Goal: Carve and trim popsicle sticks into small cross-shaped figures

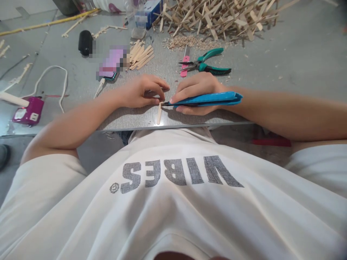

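Observation:
My right hand (199,92) is closed around a blue-handled tool (214,98) with a thin dark tip, which looks like slim pliers or tweezers; its exact kind is unclear. The tip meets the upper end of a short flat wooden stick (159,115) lying near the table's front edge. On that same end rest the thumb and curled finger of my left hand (145,91), while its other fingers reach forward. Just beyond my right hand are green-handled long-nose pliers (207,65), their handles spread, and a pink-handled blade (184,65).
Behind the hands lies a small pile of flat sticks (141,54). A large heap of wooden sticks (214,16) and chips (187,42) covers the back. Leftward are a phone (112,65) on a white cable, a black case (85,42) and a purple socket block (28,110).

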`<action>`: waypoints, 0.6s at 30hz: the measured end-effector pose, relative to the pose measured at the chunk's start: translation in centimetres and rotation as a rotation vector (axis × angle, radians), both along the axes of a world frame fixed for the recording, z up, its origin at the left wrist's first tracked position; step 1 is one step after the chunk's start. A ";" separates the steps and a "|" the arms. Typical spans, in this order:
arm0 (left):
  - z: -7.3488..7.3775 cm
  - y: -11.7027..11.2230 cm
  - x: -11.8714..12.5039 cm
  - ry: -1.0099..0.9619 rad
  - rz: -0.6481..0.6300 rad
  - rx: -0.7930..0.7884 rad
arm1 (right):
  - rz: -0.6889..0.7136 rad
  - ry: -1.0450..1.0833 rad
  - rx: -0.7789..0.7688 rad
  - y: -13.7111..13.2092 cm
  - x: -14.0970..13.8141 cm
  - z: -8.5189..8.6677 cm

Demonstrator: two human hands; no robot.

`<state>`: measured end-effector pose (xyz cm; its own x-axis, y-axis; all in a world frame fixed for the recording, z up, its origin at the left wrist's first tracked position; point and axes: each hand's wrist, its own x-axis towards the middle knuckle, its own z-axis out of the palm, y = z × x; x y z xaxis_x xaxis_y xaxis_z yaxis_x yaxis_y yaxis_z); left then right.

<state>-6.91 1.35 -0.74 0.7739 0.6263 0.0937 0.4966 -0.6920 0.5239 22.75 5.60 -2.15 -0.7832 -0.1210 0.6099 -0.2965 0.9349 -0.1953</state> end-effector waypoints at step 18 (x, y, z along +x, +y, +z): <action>1.1 -1.7 1.7 0.095 0.113 -0.001 | -0.009 -0.146 -0.143 0.0 0.1 -0.1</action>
<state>-5.25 -0.40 0.36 0.7037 0.7102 0.0223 0.6190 -0.6282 0.4714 22.87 5.63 -2.27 -0.8650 -0.0344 0.5006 -0.2476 0.8970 -0.3662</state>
